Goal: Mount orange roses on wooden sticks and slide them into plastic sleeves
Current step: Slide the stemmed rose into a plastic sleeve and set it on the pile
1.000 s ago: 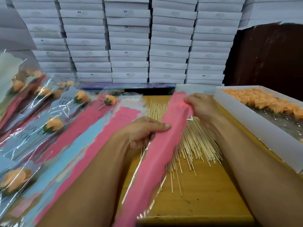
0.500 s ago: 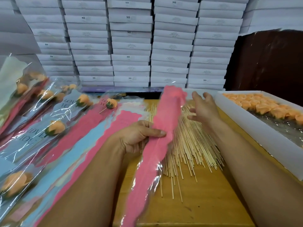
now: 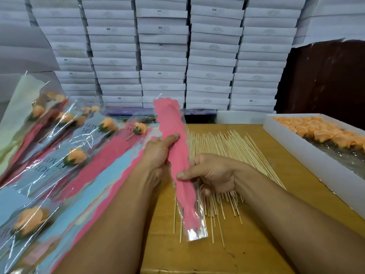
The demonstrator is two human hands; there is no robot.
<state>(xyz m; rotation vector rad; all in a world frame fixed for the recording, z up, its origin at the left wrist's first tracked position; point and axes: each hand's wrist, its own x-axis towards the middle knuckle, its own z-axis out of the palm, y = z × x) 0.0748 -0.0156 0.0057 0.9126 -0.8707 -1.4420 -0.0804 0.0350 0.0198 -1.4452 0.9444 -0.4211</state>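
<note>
White stacked boxes [image 3: 162, 56] showing "SGS" | both hands, left [image 3: 158, 153] and right [image 3: 211, 173], gripping one pink sleeve [image 3: 177, 155] | bagged sleeves [image 3: 53, 161] reading "LOVE YOU"

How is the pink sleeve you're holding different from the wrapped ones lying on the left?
The pink sleeve is gripped by the left hand and right hand, raised over the wooden sticks; the finished sleeves lie flat in a pile. No rose shows in the pink sleeve, while each finished one shows an orange rose on a stick. Several finished ones show blue panels reading LOVE YOU; the held one shows plain pink. Both have clear plastic edges.
</note>
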